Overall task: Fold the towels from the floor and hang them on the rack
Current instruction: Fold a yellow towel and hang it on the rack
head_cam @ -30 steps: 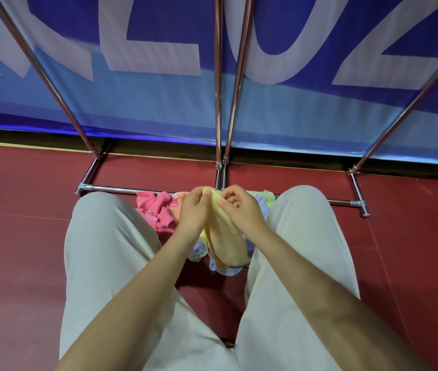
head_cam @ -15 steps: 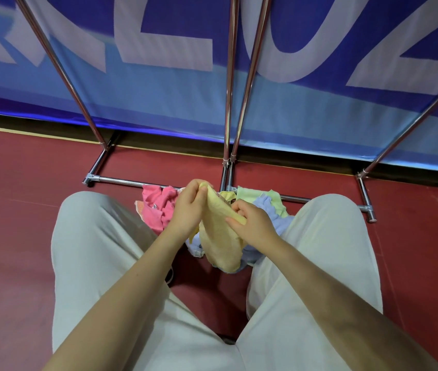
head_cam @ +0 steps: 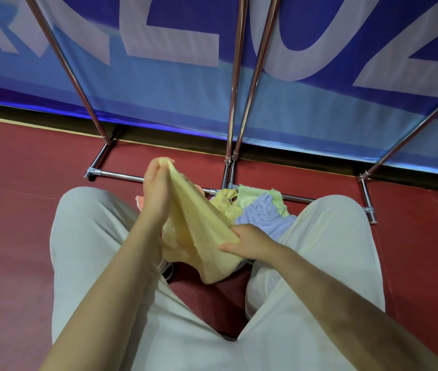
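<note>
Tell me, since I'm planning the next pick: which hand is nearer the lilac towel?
Right. The right hand sits just below the lilac towel; the left hand is off to its left.

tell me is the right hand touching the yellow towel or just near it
Touching. In the head view the right hand pinches the lower edge of the yellow towel, its thumb pressed on the cloth, while the left hand grips the upper corner.

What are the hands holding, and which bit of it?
Both hold the yellow towel. The left hand pinches its top corner, raised; the right hand grips its edge lower down, by the pile.
</note>
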Available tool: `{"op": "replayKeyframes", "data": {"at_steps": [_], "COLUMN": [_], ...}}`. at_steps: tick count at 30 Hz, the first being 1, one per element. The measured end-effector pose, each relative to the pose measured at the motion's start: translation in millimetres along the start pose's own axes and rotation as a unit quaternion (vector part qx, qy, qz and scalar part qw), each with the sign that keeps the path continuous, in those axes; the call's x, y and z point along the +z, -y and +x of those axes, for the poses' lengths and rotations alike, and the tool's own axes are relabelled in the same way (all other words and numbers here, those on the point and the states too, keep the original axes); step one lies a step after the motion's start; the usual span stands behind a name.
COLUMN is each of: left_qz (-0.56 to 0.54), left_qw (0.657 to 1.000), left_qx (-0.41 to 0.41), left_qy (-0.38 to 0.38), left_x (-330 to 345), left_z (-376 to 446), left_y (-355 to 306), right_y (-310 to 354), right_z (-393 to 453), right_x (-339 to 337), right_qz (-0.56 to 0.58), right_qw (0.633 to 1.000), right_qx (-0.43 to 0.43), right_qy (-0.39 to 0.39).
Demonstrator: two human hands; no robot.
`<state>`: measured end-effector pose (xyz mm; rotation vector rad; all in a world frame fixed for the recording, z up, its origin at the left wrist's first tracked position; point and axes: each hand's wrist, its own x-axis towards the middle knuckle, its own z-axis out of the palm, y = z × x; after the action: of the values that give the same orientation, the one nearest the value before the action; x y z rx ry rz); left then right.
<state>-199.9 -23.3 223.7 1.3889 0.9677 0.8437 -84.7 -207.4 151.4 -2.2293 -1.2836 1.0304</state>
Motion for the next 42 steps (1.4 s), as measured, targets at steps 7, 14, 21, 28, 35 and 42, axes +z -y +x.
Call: {"op": "replayKeyframes", "data": {"at_steps": [7, 14, 21, 28, 35, 42], "left_qz": [0.005, 0.058, 0.065, 0.074, 0.071, 0.044], "left_qw": [0.998, 0.995, 0.995, 0.993, 0.992, 0.988], "left_qx": [-0.004, 0.029, 0.045, 0.078, 0.06, 0.015], "left_qy": [-0.068, -0.078, -0.066, -0.049, -0.086, -0.147], "left_x": [-24, -25, -22, -18, -18, -29], "left_z": [9, 5, -1, -6, -3, 9], "left_y": [-4, -3, -5, -7, -5, 7], "right_y": [-16, -20, -23, -24, -30, -25], "right_z": [4, 2, 1, 0, -1, 2], "right_x": [-3, -22, -27, -28, -33, -49], "right_qz": [-0.04, 0.035, 0.04, 0.021, -0.03, 0.226], "right_qw": [0.998, 0.973, 0.964, 0.955, 0.959, 0.926], "right_qx": [0.032, 0.042, 0.089, 0.112, 0.143, 0.129], "right_qy": [-0.045, -0.223, -0.247, -0.274, -0.244, -0.272]}}
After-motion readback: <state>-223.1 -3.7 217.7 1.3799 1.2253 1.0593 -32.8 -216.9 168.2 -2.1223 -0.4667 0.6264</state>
